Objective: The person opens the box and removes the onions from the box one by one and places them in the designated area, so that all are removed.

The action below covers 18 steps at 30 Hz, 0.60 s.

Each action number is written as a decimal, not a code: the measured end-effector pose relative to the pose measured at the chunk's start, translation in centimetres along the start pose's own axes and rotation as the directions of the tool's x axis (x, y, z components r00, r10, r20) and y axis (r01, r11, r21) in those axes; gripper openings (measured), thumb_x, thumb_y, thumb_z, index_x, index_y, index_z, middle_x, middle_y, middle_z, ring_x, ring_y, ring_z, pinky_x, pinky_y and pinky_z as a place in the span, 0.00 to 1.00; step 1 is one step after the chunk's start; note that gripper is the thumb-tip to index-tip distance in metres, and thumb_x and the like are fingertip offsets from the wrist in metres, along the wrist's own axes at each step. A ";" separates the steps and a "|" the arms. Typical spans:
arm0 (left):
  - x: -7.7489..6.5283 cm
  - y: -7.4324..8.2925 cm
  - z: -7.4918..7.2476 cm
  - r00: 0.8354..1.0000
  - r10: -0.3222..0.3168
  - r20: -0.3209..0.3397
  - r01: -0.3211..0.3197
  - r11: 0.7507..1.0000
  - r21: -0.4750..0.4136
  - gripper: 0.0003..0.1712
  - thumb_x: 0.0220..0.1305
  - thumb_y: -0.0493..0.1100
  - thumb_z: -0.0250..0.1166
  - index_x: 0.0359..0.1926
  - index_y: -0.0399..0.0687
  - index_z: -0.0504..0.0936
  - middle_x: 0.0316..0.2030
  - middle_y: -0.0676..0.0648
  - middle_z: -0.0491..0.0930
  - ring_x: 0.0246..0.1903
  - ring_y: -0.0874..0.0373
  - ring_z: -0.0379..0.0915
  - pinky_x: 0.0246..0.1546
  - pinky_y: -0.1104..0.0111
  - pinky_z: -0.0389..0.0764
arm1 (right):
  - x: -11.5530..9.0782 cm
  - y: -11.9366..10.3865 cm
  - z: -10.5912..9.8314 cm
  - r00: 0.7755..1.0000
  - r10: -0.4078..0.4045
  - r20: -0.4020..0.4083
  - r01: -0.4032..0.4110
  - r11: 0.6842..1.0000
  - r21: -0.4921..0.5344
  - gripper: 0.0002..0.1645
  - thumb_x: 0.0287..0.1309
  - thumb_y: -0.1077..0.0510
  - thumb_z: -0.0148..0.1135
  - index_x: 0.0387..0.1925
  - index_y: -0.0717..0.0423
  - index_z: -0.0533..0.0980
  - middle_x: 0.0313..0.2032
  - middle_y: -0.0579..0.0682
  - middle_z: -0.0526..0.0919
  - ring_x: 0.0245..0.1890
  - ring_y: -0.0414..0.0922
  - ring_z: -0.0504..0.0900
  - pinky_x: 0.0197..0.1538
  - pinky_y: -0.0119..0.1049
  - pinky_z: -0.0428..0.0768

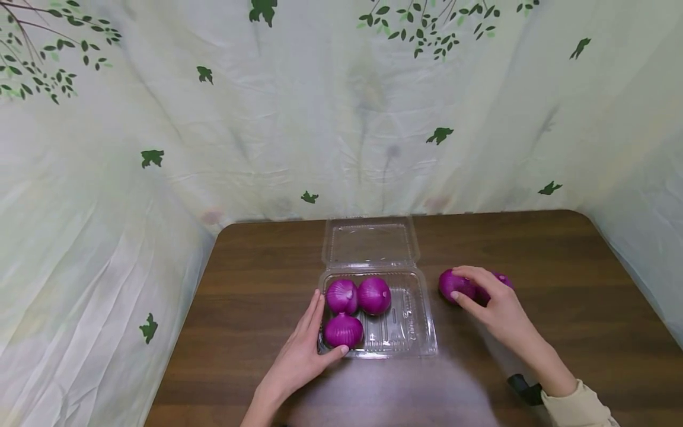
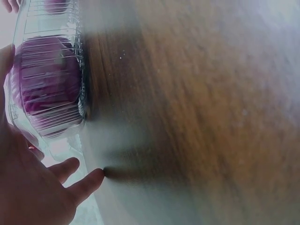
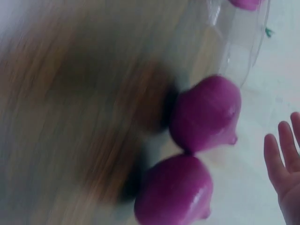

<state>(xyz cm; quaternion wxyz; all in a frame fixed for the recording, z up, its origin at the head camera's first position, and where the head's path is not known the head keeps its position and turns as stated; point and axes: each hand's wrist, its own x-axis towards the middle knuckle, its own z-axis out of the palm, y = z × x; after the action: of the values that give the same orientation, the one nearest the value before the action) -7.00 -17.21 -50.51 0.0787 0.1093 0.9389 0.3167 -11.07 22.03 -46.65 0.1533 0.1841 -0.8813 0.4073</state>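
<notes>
A clear plastic clamshell container (image 1: pixel 421 320) lies with its lid folded back. Three purple onions sit in its tray: one at back left (image 1: pixel 342 296), one beside it (image 1: pixel 374 296), one at front left (image 1: pixel 344 330). My left hand (image 1: pixel 299 353) rests at the tray's front left corner, fingers extended along the side and thumb at the front edge. Right of the container, two more onions lie close together, the nearer-left one (image 1: pixel 453 286) and another (image 1: pixel 503 280) partly hidden. Over them hovers my right hand (image 1: pixel 498 311); the right wrist view shows its fingers (image 3: pixel 274 157) extended, apart from both onions (image 3: pixel 206 115).
The container's lid (image 1: pixel 370 243) lies flat toward the table's back edge. A brown wooden table (image 1: pixel 256 284) carries everything. White cloth (image 1: pixel 341 118) with a leaf print hangs behind and at both sides. A black band (image 1: pixel 524 388) is at the right wrist.
</notes>
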 end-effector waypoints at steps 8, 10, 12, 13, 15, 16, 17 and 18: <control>-0.2 0.0 0.0 1.000 0.004 -0.006 -0.004 1.000 0.012 0.64 0.53 0.76 0.63 0.79 0.64 0.36 0.77 0.63 0.31 0.74 0.57 0.40 0.66 0.45 0.58 | 0.0 -1.6 2.1 0.994 -0.091 0.057 0.086 0.993 0.085 0.29 0.47 0.66 0.76 0.54 0.53 0.78 0.54 0.48 0.80 0.56 0.41 0.76 0.60 0.20 0.65; -0.3 0.0 0.0 1.000 0.007 -0.010 -0.007 1.000 0.012 0.64 0.53 0.76 0.63 0.79 0.64 0.37 0.77 0.63 0.31 0.74 0.57 0.40 0.66 0.46 0.58 | 0.1 -2.0 2.6 0.993 -0.095 0.068 0.087 0.991 0.102 0.29 0.47 0.66 0.76 0.54 0.55 0.79 0.54 0.48 0.80 0.56 0.42 0.76 0.59 0.20 0.66; -0.3 0.0 0.0 1.000 0.009 -0.012 -0.009 1.000 0.013 0.64 0.53 0.76 0.62 0.79 0.63 0.37 0.77 0.63 0.31 0.74 0.57 0.40 0.66 0.46 0.58 | 0.2 -2.3 3.0 0.992 -0.094 0.080 0.084 0.989 0.123 0.29 0.47 0.66 0.76 0.54 0.57 0.79 0.54 0.48 0.80 0.55 0.42 0.76 0.59 0.21 0.67; -0.3 0.0 0.0 1.000 0.009 -0.012 -0.009 1.000 0.015 0.64 0.53 0.77 0.62 0.79 0.63 0.37 0.77 0.63 0.31 0.74 0.57 0.40 0.66 0.47 0.58 | 0.3 -2.5 3.2 0.992 -0.095 0.085 0.084 0.988 0.131 0.29 0.47 0.66 0.76 0.54 0.58 0.79 0.54 0.48 0.80 0.55 0.42 0.76 0.59 0.21 0.68; -0.3 0.0 0.0 1.000 0.012 -0.017 -0.012 1.000 0.018 0.64 0.53 0.77 0.61 0.79 0.63 0.37 0.77 0.63 0.31 0.74 0.57 0.40 0.66 0.46 0.59 | 0.4 -2.8 3.7 0.991 -0.092 0.099 0.077 0.986 0.149 0.29 0.48 0.66 0.76 0.54 0.57 0.78 0.55 0.47 0.80 0.55 0.42 0.76 0.58 0.22 0.69; -0.3 0.0 0.0 1.000 0.014 -0.020 -0.014 1.000 0.019 0.64 0.53 0.77 0.61 0.79 0.62 0.37 0.77 0.62 0.32 0.74 0.56 0.41 0.66 0.46 0.59 | 0.5 -2.9 3.9 0.990 -0.092 0.106 0.075 0.985 0.156 0.28 0.49 0.66 0.75 0.54 0.55 0.78 0.55 0.47 0.80 0.55 0.41 0.76 0.58 0.23 0.69; -0.3 0.0 0.0 0.999 0.023 -0.028 -0.022 1.000 0.020 0.64 0.53 0.77 0.61 0.79 0.61 0.38 0.77 0.61 0.32 0.74 0.55 0.42 0.65 0.45 0.59 | 0.6 -3.1 4.1 0.989 -0.093 0.111 0.074 0.984 0.162 0.29 0.49 0.65 0.75 0.55 0.54 0.78 0.55 0.46 0.80 0.55 0.41 0.76 0.58 0.23 0.70; -0.3 0.0 0.0 0.999 0.023 -0.030 -0.023 1.000 0.019 0.63 0.53 0.77 0.61 0.79 0.61 0.38 0.77 0.61 0.32 0.74 0.55 0.42 0.65 0.45 0.59 | 0.6 -3.2 4.3 0.989 -0.095 0.117 0.074 0.983 0.166 0.29 0.50 0.65 0.75 0.55 0.52 0.78 0.55 0.46 0.80 0.55 0.41 0.76 0.58 0.24 0.70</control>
<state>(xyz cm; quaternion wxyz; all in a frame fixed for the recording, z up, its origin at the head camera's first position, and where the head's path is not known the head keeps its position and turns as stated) -6.69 -17.34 -50.46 0.0598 0.1161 0.9416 0.3104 -10.71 16.64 -46.96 0.0998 0.2583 -0.8448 0.4578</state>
